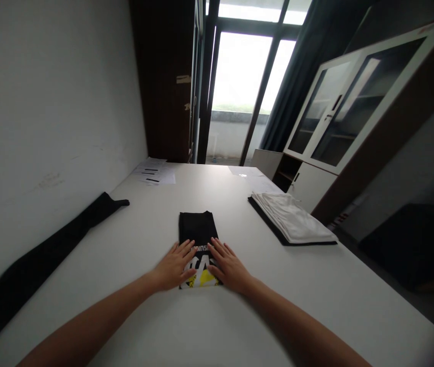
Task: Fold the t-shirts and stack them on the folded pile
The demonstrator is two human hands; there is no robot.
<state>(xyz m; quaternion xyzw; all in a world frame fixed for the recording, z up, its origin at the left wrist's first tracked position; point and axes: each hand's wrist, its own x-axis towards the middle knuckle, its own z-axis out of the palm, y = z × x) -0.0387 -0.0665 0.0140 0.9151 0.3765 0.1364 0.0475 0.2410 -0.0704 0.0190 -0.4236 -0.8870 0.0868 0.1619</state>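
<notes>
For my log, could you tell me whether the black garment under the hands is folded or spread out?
Folded: the black garment lies as a narrow, compact rectangle, both hands pressing flat on its near end.

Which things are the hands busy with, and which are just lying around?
Busy with:
- folded black shirt, pressed flat under the left hand and right hand

Just lying around:
- white and black folded clothes
- long black cloth by the wall
- papers at the far end

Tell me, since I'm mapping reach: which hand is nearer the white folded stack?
Right. The right hand lies on the black shirt, on the side toward the white stack; the left hand lies farther away.
</notes>
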